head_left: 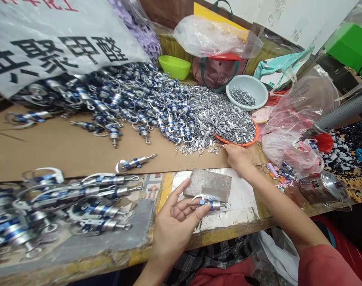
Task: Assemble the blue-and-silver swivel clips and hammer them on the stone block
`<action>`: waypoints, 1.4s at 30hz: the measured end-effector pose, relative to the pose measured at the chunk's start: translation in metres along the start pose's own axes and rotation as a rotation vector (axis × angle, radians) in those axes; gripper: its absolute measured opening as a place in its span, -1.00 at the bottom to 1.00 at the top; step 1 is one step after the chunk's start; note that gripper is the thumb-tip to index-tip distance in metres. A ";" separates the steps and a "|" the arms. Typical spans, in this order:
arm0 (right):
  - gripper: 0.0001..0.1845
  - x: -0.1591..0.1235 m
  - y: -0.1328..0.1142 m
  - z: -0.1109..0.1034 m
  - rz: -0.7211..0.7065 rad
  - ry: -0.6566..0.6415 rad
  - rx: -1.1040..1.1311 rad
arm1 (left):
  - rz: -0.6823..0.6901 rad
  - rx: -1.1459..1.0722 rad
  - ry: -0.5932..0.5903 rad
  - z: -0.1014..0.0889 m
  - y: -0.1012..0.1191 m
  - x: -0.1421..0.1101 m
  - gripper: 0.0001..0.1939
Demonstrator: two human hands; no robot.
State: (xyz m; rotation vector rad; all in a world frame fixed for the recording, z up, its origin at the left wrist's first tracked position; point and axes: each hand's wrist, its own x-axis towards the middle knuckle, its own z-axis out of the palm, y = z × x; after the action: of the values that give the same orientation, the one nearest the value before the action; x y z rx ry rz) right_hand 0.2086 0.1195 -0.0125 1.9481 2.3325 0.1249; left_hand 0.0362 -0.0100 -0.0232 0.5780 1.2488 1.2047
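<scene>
In my left hand (pixel 181 218) is a small silver-and-blue metal cylinder piece (pixel 215 204), pinched between thumb and fingers. A curved silver arm rises on its left side, and a ring tips its rod on the right. Just behind it, a grey rectangular block (pixel 210 183) lies on white sheeting. My right hand (pixel 237 159) reaches to the front edge of a heap of small flat metal plates with holes (pixel 225 115), beside an orange tray rim (pixel 254 135). Its fingertips are drawn together; whatever they pinch is too small to make out.
Many similar cylinder pieces (pixel 133 95) spill from a white printed sack (pixel 64 43); others (pixel 106 190) lie at left. A pale bowl of pins (pixel 246 93) and a green bowl (pixel 175 67) stand behind. At right are a grey-handled tool (pixel 338 113) and a metal mug (pixel 324 188).
</scene>
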 end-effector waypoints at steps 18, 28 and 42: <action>-0.87 -0.053 -0.012 -0.039 -0.476 0.017 0.863 | -0.018 -0.027 -0.029 -0.001 0.001 0.001 -0.15; -0.81 -0.079 -0.041 -0.035 -0.525 0.088 0.891 | -0.026 -0.061 -0.032 0.002 0.005 -0.001 -0.18; -0.70 -0.089 -0.049 -0.027 -0.519 0.211 0.675 | -0.021 -0.011 -0.050 -0.005 0.000 0.004 -0.15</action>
State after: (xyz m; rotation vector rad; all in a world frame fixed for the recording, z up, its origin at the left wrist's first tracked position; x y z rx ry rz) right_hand 0.1731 0.0232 0.0106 1.4802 3.2373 -0.5960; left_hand 0.0311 -0.0074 -0.0261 0.5822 1.2031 1.1723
